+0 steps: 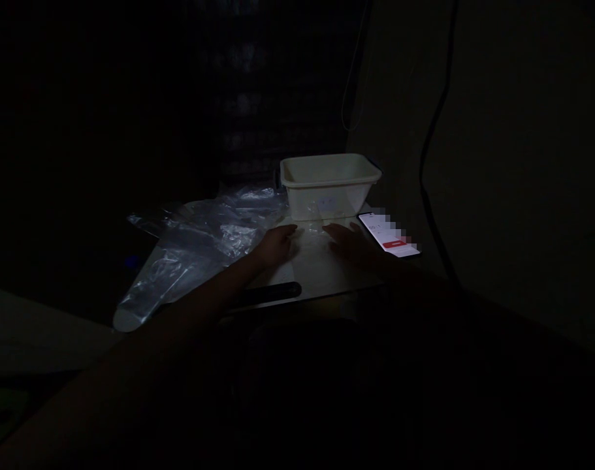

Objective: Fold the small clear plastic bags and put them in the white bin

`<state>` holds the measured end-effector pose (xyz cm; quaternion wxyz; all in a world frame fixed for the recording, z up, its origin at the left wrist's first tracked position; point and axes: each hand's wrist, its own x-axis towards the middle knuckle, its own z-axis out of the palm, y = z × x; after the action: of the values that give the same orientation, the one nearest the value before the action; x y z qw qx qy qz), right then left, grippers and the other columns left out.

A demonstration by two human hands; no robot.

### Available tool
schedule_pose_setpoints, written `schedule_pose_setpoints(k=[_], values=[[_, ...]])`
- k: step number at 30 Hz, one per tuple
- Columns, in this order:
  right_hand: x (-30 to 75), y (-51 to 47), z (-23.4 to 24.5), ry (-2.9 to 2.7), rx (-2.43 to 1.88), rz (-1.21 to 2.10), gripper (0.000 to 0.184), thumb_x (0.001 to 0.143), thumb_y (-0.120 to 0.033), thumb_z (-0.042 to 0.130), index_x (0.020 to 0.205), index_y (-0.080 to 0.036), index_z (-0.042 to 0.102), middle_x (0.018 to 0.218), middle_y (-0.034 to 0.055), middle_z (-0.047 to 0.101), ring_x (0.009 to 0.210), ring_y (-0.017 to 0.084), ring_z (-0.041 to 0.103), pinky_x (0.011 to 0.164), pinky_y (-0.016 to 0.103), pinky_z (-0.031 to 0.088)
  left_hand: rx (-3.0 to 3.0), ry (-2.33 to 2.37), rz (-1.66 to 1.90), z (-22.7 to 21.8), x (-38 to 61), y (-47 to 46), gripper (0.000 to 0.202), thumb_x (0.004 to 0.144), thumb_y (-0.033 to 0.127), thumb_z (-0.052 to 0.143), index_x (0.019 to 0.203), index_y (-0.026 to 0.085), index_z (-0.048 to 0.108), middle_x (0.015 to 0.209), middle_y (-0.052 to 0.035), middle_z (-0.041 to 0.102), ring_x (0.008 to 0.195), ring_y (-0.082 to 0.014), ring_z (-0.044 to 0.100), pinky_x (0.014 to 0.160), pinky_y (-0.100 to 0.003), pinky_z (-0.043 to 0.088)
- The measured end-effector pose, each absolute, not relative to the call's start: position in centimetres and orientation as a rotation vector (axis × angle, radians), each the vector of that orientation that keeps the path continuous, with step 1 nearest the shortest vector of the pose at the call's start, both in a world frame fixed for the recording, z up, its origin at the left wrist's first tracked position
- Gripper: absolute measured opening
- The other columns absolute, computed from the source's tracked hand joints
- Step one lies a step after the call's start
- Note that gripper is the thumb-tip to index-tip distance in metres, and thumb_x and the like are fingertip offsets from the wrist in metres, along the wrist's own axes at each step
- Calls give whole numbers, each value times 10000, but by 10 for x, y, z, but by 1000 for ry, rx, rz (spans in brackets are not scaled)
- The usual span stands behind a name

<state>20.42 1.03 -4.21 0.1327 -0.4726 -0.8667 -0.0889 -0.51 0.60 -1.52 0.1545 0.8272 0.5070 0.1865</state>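
The scene is very dark. My left hand [276, 245] lies flat on a pale tabletop [317, 271], fingers stretched toward a white plastic tub [329, 185]. My right hand [349, 243] rests flat beside it, fingers out, just left of a lit phone [388, 234]. Between the fingertips, in front of the tub, lies a small clear piece of plastic [313, 226]; I cannot tell whether either hand touches it. Neither hand grips anything.
A heap of clear plastic bags [199, 245] spreads over the table's left side. A dark flat object [272, 292] lies at the near edge. A cable [432, 150] hangs down the wall on the right. Everything else is in darkness.
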Motion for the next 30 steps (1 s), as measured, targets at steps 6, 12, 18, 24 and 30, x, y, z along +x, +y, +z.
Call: schedule_pose_setpoints(k=[6, 12, 18, 24, 30], values=[[174, 0, -34, -2638, -1249, -267, 431, 841, -317, 206, 1178, -134, 403, 1268, 123, 394, 1179, 218, 328, 918, 520, 219, 2678, 1538, -53, -24, -9, -11, 579, 822, 418, 186, 1291, 77, 201, 1361, -147, 177, 1252, -245, 120, 969, -512, 74], [162, 1, -41, -2694, -1241, -327, 446, 847, -358, 224, 1185, -123, 396, 1280, 119, 377, 1188, 217, 314, 935, 528, 191, 2705, 1514, -242, -24, -6, -17, 606, 829, 446, 94, 1305, 75, 155, 1372, -133, 124, 1260, -241, 71, 954, -542, 23], [167, -1, -37, -2684, -1268, -381, 448, 845, -356, 240, 1169, -99, 413, 1264, 136, 394, 1180, 234, 323, 928, 528, 204, 2726, 1563, -235, -25, -8, -16, 607, 819, 482, 114, 1309, 128, 177, 1376, -102, 135, 1259, -262, 51, 946, -549, 42], [183, 12, -34, -2552, -1237, -473, 410, 858, -250, 184, 1164, -104, 413, 1245, 131, 424, 1169, 215, 339, 923, 475, 229, 2756, 1578, -133, -25, -9, -14, 591, 825, 466, 85, 1315, 143, 148, 1382, -93, 120, 1258, -266, 59, 940, -552, 67], [209, 22, -42, -2535, -1242, -465, 378, 828, -200, 250, 1145, -116, 438, 1224, 123, 448, 1154, 212, 356, 915, 440, 261, 2711, 1603, -159, -23, -9, -12, 615, 821, 470, 78, 1298, 104, 206, 1377, -114, 130, 1258, -267, 65, 938, -558, 43]])
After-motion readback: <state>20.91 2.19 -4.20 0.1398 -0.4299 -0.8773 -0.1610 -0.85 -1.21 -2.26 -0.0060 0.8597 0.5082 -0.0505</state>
